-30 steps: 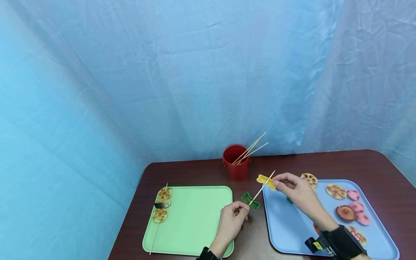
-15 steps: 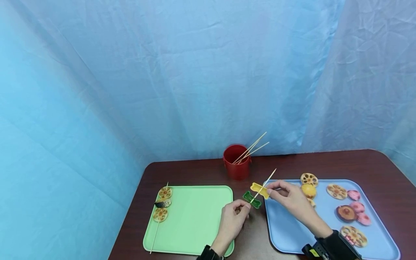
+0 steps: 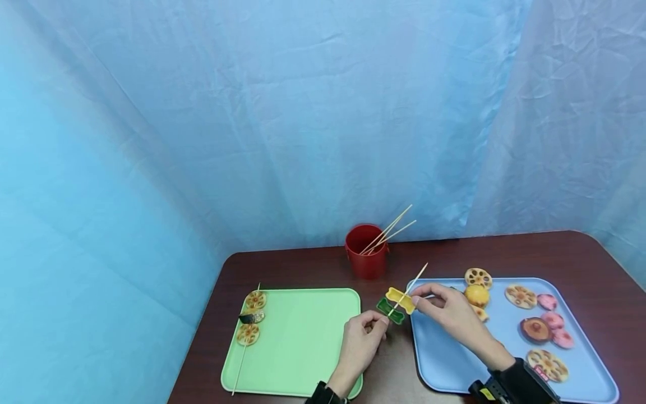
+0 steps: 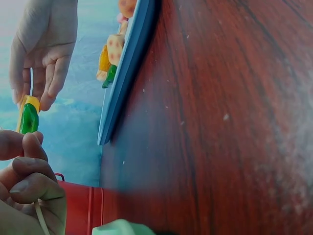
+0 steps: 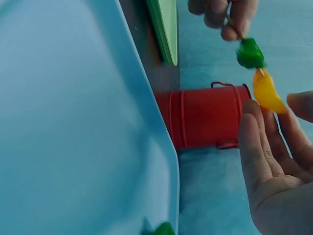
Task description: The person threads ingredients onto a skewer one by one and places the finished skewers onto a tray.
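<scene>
Between finger and thumb, my left hand (image 3: pixel 359 342) grips a thin wooden skewer (image 3: pixel 421 271) that slants up and away to the right. Just beyond those fingertips a green pepper piece (image 3: pixel 396 317) is threaded on it. My right hand (image 3: pixel 451 317) pinches the end of a yellow pepper piece (image 3: pixel 393 293), through which the skewer passes, its tip sticking out beyond. In the right wrist view the skewer shows in a small gap between the green piece (image 5: pixel 250 54) and the yellow piece (image 5: pixel 266 92).
A red bucket (image 3: pixel 367 266) with several skewers stands at the back. On the left, a green tray (image 3: pixel 303 342) bears a skewer with lotus root slices (image 3: pixel 248 335). The blue tray (image 3: pixel 449 370) holds more lotus slices, a mushroom (image 3: pixel 536 330) and pink pieces (image 3: pixel 562 338).
My right hand has slid the yellow pepper piece down the skewer, leftward and toward the green piece. The left hand has stayed in place, holding the skewer.
</scene>
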`<state>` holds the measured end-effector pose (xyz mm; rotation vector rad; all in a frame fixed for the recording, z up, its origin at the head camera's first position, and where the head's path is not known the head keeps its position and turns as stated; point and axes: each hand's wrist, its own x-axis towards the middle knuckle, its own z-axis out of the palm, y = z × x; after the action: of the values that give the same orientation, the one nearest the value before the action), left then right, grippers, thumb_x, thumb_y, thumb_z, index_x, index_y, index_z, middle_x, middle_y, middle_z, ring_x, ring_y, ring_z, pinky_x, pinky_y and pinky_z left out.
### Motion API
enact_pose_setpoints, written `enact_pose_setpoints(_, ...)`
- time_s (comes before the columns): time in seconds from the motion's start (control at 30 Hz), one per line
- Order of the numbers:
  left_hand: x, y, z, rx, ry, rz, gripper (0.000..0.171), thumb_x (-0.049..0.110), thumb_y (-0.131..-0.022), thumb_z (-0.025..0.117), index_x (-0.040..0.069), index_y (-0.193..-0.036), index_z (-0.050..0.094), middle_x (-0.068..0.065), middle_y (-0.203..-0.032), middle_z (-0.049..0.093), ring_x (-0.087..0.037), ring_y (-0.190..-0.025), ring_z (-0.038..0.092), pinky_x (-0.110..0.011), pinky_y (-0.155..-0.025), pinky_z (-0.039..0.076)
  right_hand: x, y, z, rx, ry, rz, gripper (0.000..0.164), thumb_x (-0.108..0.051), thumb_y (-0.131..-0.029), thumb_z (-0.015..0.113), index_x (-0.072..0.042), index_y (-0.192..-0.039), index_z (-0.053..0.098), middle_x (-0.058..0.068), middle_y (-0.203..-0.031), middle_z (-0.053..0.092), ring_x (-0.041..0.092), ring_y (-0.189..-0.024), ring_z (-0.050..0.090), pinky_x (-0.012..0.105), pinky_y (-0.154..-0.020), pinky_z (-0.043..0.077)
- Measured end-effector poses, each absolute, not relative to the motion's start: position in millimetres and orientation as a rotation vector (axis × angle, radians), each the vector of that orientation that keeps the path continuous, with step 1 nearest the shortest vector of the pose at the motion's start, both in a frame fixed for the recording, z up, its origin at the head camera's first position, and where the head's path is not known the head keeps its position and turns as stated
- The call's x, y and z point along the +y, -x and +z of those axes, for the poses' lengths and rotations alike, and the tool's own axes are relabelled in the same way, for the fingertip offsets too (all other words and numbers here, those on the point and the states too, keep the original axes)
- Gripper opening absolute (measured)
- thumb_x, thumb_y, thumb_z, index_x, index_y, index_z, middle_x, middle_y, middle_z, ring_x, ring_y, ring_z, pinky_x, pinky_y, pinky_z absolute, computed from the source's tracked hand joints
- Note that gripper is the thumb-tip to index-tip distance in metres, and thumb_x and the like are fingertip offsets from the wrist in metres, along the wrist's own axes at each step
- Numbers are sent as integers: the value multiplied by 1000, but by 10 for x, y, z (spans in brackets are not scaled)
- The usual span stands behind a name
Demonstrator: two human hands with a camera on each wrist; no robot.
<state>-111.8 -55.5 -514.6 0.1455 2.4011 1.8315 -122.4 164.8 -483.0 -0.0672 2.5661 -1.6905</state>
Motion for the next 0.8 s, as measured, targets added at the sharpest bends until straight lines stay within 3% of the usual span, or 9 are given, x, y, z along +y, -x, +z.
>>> enact_pose_setpoints(0.23, -603, 1129, -5167, 2398, -142, 1840, 19, 16, -97, 67, 2, -88, 76, 3, -62, 62, -5, -46, 48, -20, -43, 38, 1989, 1405, -4691, 2791, 162, -1499, 33, -35, -103, 66, -6, -117, 71, 5, -107, 73, 24, -97, 71, 29, -76, 56)
enact_pose_setpoints(0.53, -650, 1129, -5181, 2423, -149, 1829, 18, 16, -96, 68, 2, -88, 76, 3, -63, 62, -4, -48, 48, -20, -44, 37, 2372, 1595, -4672, 2931, 368, -1011, 9, -15, -99, 69, -8, -102, 75, -4, -90, 69, 13, -79, 59, 28, -67, 52)
enact_pose_setpoints(0.8, -660, 1118, -5186, 2424, -158, 1823, 19, 16, -95, 68, 1, -86, 75, 0, -62, 63, -3, -48, 48, -20, -43, 36, 2408, 1658, -4769, 2995, 560, -603, 15, -2, -93, 73, -6, -107, 75, 5, -103, 70, 23, -92, 66, 44, -79, 58)
